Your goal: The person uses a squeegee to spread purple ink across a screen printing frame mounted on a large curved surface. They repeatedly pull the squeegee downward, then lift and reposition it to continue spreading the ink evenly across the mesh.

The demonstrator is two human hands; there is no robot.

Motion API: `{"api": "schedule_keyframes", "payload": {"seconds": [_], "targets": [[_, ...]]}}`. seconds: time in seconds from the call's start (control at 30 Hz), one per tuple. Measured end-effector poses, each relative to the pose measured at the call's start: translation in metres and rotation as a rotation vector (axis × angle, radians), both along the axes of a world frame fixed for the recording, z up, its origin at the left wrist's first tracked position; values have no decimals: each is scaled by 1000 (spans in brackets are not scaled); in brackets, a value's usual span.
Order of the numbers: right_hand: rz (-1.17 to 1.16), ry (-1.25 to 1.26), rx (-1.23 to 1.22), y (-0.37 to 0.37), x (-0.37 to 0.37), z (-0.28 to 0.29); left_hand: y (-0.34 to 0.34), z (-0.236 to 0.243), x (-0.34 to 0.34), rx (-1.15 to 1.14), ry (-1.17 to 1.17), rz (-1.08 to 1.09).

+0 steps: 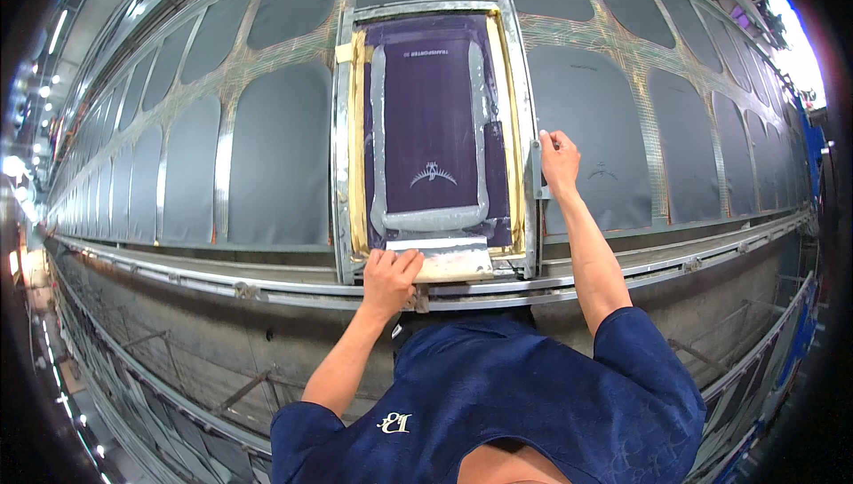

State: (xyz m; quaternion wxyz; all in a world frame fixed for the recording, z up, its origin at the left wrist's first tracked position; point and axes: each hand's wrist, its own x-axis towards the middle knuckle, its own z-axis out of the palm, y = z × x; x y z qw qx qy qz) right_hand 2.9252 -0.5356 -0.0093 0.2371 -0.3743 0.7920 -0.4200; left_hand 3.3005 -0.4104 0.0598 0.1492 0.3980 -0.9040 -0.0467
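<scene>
A screen printing frame (524,129) with metal edges and yellowed tape lies in the middle, over the long printing table. Its dark purple mesh (426,120) bears a pale crown-like motif and small lettering, with grey ink or emulsion bordering it. At the near end of the mesh, my left hand (391,281) is closed on the left part of a squeegee (453,262) with a pale handle and a light blade. On the frame's right side, my right hand (560,164) is closed at a small metal bracket (538,169); the fingers partly hide the contact.
Rows of dark grey fabric panels (280,155) with rounded corners lie along the table left and right. A panel (591,138) right of the frame carries a faint printed motif. A metal rail (622,277) runs along the near edge, between the table and my body.
</scene>
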Motion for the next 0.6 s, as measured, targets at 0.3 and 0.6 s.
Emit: {"api": "schedule_keyframes", "payload": {"seconds": [0.3, 0.6], "targets": [[102, 132, 273, -7, 5, 14, -157, -18, -15, -22, -13, -41], [479, 356, -166, -130, -22, 45, -438, -25, -64, 97, 42, -50]]}}
